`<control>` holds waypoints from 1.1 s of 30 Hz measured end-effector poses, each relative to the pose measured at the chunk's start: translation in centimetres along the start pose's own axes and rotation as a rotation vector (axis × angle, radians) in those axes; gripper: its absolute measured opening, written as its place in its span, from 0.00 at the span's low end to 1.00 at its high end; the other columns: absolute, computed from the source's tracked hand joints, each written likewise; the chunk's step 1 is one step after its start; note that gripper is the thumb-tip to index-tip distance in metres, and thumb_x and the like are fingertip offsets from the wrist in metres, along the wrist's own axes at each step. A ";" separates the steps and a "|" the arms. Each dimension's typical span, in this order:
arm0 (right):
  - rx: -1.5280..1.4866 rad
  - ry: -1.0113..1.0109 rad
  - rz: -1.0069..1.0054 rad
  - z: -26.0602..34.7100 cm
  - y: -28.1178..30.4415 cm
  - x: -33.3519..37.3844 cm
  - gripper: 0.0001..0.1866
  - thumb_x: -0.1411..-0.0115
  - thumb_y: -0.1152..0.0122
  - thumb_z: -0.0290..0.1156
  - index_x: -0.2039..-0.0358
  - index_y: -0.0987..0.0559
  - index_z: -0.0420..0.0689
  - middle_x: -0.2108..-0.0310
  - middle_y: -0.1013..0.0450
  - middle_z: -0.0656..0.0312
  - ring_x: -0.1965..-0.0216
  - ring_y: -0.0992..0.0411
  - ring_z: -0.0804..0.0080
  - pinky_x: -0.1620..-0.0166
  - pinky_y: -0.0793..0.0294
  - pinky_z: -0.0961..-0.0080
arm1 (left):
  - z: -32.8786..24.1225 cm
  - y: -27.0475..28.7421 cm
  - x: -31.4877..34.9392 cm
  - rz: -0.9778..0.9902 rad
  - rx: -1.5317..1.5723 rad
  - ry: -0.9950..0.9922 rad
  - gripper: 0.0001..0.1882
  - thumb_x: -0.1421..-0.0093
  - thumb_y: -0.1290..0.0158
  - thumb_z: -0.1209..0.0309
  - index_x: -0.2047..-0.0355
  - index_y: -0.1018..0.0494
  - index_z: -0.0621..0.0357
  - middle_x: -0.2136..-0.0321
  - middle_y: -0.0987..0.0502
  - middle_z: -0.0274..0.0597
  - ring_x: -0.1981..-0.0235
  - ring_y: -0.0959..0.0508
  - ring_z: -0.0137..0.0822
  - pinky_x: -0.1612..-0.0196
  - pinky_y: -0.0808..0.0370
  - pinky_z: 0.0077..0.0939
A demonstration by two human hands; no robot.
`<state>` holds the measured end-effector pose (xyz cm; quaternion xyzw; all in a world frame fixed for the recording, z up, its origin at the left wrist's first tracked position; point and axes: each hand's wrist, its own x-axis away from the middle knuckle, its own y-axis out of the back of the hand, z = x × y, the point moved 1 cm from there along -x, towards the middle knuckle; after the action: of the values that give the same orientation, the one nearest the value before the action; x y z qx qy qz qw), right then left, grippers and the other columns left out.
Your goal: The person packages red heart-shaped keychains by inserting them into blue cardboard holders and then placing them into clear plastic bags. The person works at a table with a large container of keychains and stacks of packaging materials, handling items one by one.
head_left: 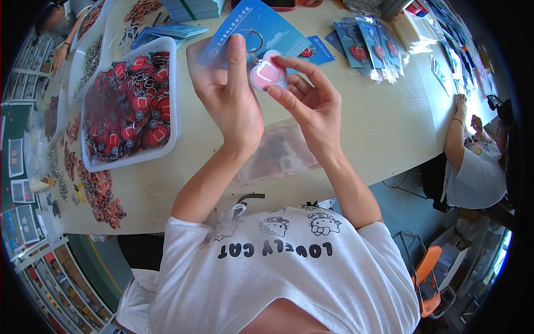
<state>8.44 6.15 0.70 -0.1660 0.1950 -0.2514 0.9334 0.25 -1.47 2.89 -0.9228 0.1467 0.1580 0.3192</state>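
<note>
Pale worktable (384, 119) spreads beneath the person's hands, with a co-worker (475, 172) at its right side. Both forearms rise from the lower edge and draw together over the far half of the table. The left hand (228, 97) is turned palm inward, its thumb upright and pressed against the front of a blue card (283, 39), the fingers behind it, so the card is gripped at its lower left. Opposite, the right hand (311, 94) has index finger and thumb curved to a narrow gap, pinching the edge of a keychain (268, 72), its other fingers loosely curled. This keychain hangs in front of the card, between the hands: a pink, rounded charm with a pale outline and clear border, joined to a metal ring (255, 42) beside the left thumb. Left of them stands a white tub (176, 100) heaped with red keychains (133, 106).
</note>
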 end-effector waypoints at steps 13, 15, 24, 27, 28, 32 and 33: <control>-0.178 -0.254 -0.045 0.0 1.3 0.6 0.11 0.39 0.41 0.29 0.58 0.24 0.37 0.71 0.25 0.64 0.68 0.26 0.80 0.61 0.27 0.84 | -0.9 0.2 -0.3 0.011 0.038 -0.004 0.11 0.36 0.48 0.70 0.54 0.34 0.56 0.57 0.28 0.37 0.56 0.28 0.30 0.53 0.29 0.33; -0.409 -0.365 -0.131 0.0 0.4 0.8 0.08 0.37 0.44 0.30 0.61 0.24 0.39 0.72 0.26 0.66 0.70 0.27 0.81 0.63 0.29 0.86 | -0.9 0.3 -0.2 0.006 0.052 0.054 0.11 0.36 0.48 0.70 0.54 0.34 0.56 0.57 0.28 0.37 0.55 0.28 0.31 0.52 0.29 0.35; -0.019 -0.003 -0.067 0.9 -0.9 0.8 0.19 0.38 0.44 0.26 0.47 0.30 0.33 0.65 0.25 0.60 0.69 0.26 0.77 0.63 0.26 0.83 | -0.9 0.7 -0.8 -0.015 0.042 0.049 0.11 0.36 0.48 0.70 0.55 0.33 0.56 0.56 0.27 0.37 0.55 0.28 0.30 0.52 0.29 0.33; 0.080 0.000 -0.192 0.8 -1.6 0.9 0.16 0.40 0.38 0.28 0.53 0.24 0.34 0.72 0.25 0.63 0.74 0.28 0.81 0.72 0.31 0.88 | -1.1 0.7 -0.9 -0.024 0.038 0.016 0.10 0.36 0.48 0.71 0.55 0.33 0.56 0.56 0.27 0.37 0.54 0.28 0.30 0.52 0.29 0.33; 0.121 -0.086 -0.223 1.1 -1.2 0.8 0.14 0.40 0.38 0.29 0.56 0.23 0.35 0.75 0.26 0.65 0.76 0.30 0.83 0.74 0.35 0.89 | -1.1 0.7 -0.9 -0.018 0.044 0.014 0.10 0.36 0.48 0.71 0.55 0.33 0.56 0.56 0.27 0.37 0.54 0.28 0.30 0.52 0.29 0.34; -0.016 -0.314 -0.253 1.2 0.5 0.0 0.11 0.40 0.37 0.34 0.75 0.21 0.41 0.85 0.39 0.75 0.84 0.48 0.90 0.80 0.56 0.86 | -1.0 0.6 -0.9 0.001 0.042 0.035 0.11 0.36 0.48 0.72 0.55 0.33 0.56 0.57 0.26 0.38 0.54 0.28 0.30 0.52 0.29 0.34; -0.095 -0.350 -0.222 1.0 0.9 -0.2 0.11 0.39 0.38 0.34 0.75 0.22 0.42 0.85 0.42 0.75 0.84 0.50 0.90 0.80 0.57 0.85 | -1.0 0.7 -0.9 0.003 0.038 0.051 0.11 0.36 0.48 0.72 0.55 0.33 0.56 0.57 0.26 0.38 0.54 0.27 0.31 0.52 0.29 0.34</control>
<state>9.09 7.19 1.24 -0.2714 0.0220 -0.3106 0.9107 -0.64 -2.45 3.59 -0.9201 0.1593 0.1321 0.3326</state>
